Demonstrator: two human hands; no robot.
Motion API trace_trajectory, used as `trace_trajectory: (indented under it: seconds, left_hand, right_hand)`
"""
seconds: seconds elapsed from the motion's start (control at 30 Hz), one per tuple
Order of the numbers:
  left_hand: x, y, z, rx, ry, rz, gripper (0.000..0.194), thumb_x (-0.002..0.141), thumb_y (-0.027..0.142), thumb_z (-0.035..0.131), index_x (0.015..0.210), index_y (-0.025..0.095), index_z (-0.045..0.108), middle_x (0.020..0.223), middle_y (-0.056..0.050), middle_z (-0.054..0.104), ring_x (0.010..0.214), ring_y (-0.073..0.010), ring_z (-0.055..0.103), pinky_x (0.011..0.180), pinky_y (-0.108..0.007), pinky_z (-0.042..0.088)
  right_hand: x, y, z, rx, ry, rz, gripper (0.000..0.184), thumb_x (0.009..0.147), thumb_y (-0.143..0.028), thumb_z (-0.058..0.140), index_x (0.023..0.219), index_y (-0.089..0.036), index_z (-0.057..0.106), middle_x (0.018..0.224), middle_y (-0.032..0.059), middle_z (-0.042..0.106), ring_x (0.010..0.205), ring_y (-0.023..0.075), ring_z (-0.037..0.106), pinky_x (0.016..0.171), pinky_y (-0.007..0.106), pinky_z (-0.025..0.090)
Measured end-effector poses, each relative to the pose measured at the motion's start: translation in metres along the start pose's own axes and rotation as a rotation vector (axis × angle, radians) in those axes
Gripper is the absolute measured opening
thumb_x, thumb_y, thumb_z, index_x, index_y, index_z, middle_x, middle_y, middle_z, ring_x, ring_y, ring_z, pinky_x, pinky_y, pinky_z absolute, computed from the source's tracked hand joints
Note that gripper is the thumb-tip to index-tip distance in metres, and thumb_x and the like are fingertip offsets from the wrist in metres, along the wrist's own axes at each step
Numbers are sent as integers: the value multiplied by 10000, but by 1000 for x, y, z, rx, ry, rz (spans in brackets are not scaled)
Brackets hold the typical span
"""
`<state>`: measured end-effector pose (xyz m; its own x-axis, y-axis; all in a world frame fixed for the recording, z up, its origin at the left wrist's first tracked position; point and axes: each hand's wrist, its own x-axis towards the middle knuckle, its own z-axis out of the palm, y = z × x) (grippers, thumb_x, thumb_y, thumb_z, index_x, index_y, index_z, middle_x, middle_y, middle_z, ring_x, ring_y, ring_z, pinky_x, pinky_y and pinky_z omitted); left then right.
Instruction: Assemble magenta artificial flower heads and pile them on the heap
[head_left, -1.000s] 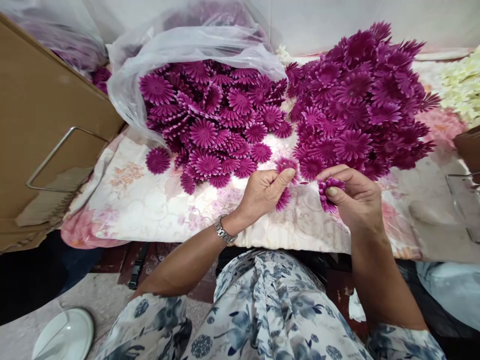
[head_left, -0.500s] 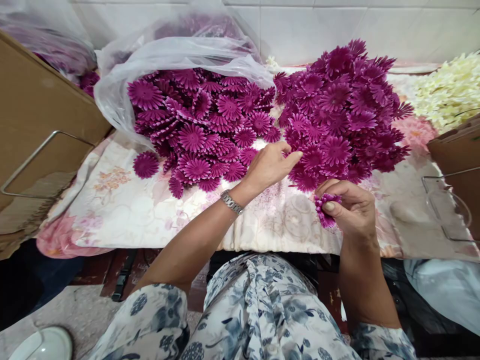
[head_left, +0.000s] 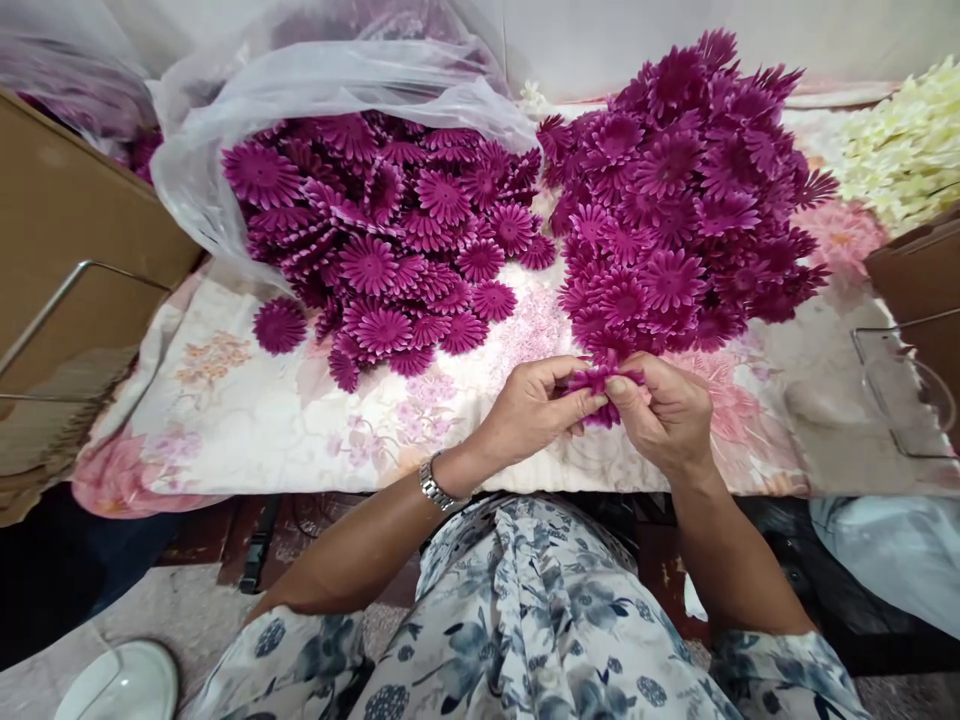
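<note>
My left hand and my right hand meet above the table's front edge, both pinched on purple flower pieces held between them. Just beyond the hands rises a tall heap of purple flowers. To the left, flat purple flower pieces spill out of a clear plastic bag onto the floral tablecloth. A metal watch sits on my left wrist.
A brown cardboard box with a wire handle stands at the left. Cream flowers lie at the far right, with another box and wire frame below them. A white dish lies on the floor at bottom left.
My left hand pulled back from the flower heap toward me and joined my right hand on the purple pieces. The camera view shifted slightly.
</note>
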<state>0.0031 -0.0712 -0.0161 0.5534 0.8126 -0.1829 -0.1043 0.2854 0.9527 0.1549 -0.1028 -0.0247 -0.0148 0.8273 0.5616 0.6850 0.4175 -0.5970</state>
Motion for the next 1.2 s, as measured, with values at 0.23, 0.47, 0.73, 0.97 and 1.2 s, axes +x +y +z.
trace_trajectory:
  seconds: [0.23, 0.47, 0.73, 0.97, 1.2]
  left_hand:
    - [4, 1, 1, -20, 117, 98, 145, 678, 244, 740, 688, 143, 636, 633, 20, 593, 565, -68, 506, 551, -193, 417]
    - [6, -5, -8, -38, 152, 57, 217, 663, 302, 760, 703, 138, 624, 627, 18, 584, 548, -69, 501, 530, -196, 399]
    - [4, -5, -11, 19, 105, 64, 185, 687, 263, 741, 674, 139, 604, 626, 21, 569, 562, -61, 488, 531, -188, 383]
    - [3, -8, -13, -56, 181, 71, 131, 648, 189, 724, 693, 132, 614, 638, 18, 596, 552, -62, 507, 523, -183, 396]
    - [3, -7, -15, 14, 245, 222, 243, 696, 294, 746, 632, 151, 560, 581, 44, 506, 520, -48, 436, 499, -185, 356]
  right_hand:
    - [-1, 4, 2, -137, 71, -4, 339, 905, -248, 481, 571, -195, 497, 519, -11, 517, 484, 96, 472, 493, 247, 343]
    - [15, 5, -16, -14, -26, 88, 230, 896, -367, 515, 934, -193, 660, 773, 32, 681, 666, 135, 614, 611, 264, 463]
    - [21, 4, -2, -59, -9, -21, 130, 866, -263, 570, 780, -195, 640, 671, 1, 649, 601, 112, 587, 569, 241, 449]
    - [45, 18, -19, -540, 30, 45, 339, 810, -359, 639, 1095, -174, 645, 972, 102, 669, 957, 261, 596, 859, 422, 452]
    - [19, 2, -2, 281, -278, 246, 271, 766, -404, 695, 903, -182, 622, 753, -8, 608, 653, 103, 548, 593, 242, 452]
